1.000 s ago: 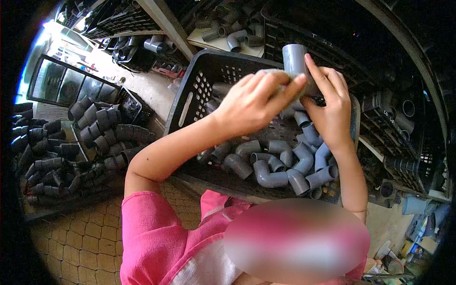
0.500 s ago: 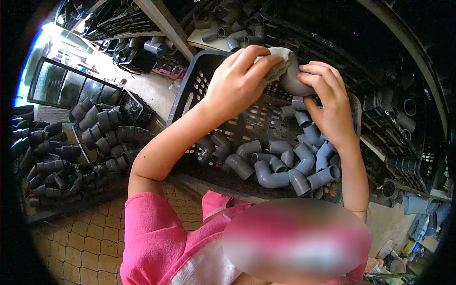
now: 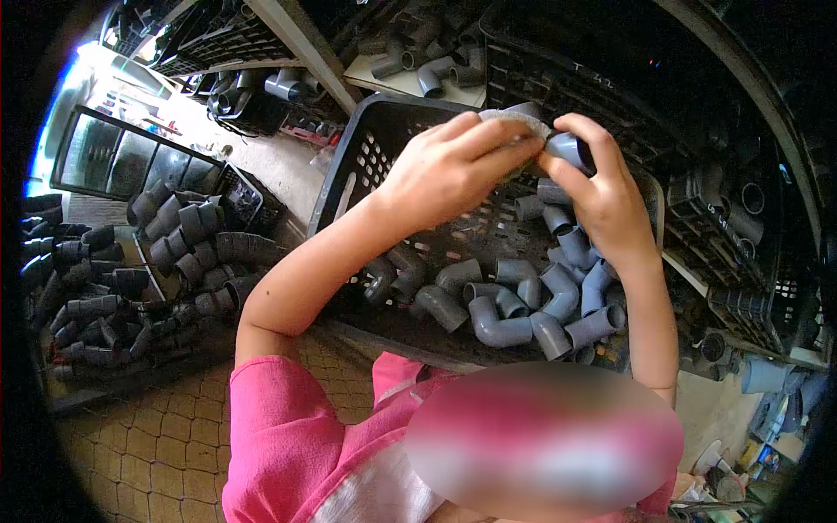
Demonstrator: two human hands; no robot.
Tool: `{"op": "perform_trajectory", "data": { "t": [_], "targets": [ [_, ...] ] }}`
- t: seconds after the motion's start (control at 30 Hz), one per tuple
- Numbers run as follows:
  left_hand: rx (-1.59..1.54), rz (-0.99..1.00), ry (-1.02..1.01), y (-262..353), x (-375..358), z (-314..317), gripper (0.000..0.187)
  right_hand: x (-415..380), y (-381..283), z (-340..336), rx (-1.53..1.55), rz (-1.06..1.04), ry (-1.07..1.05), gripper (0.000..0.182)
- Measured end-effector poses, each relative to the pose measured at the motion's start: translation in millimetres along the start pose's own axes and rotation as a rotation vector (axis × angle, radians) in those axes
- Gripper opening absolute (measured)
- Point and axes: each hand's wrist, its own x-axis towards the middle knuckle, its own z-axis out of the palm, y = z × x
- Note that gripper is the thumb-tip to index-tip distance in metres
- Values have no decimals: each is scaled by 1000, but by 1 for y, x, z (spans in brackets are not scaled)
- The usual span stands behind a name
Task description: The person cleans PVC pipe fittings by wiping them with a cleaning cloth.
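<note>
My right hand [image 3: 606, 196] grips a grey plastic pipe elbow [image 3: 568, 150], thumb and fingers closed around its end. My left hand [image 3: 458, 166] is closed on a pale, dirty cloth [image 3: 534, 126], which it presses against the same elbow. Fingers and cloth hide much of the fitting. Both hands are raised over the far side of a black perforated crate [image 3: 336, 187]. Several grey elbows [image 3: 499, 329] lie loose in the crate's near and right parts, below my hands.
Many dark pipe fittings [image 3: 91, 305] are piled at the left. Further crates [image 3: 741, 235] with fittings stand at the right, and more grey fittings [image 3: 432, 74] sit on a shelf behind. Wire mesh [image 3: 166, 436] lies at the lower left.
The elbow has been turned, so an open end now faces right. My left hand with the cloth has shifted right and slightly down, and my right-hand fingers have changed their grip.
</note>
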Motion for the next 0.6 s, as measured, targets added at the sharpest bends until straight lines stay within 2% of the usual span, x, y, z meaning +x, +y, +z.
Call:
{"op": "perform_trajectory", "data": {
  "t": [0.1,0.33,0.47,0.57,0.6],
  "targets": [
    [-25,10,-14,-4,8,-2,47,1,0,-4,-144,-203,30,28],
    [65,13,-109,-4,4,-1,36,2,-14,8,-50,-111,-17,17],
    [44,-22,-242,-4,-1,1,32,-3,-12,17,-155,-291,-65,20],
    [-47,-40,-232,-5,-4,5,34,0,-12,14,-140,-241,-105,19],
    [-89,-28,-182,-5,-2,4,35,0,-12,13,-107,-137,-110,20]
  ]
}}
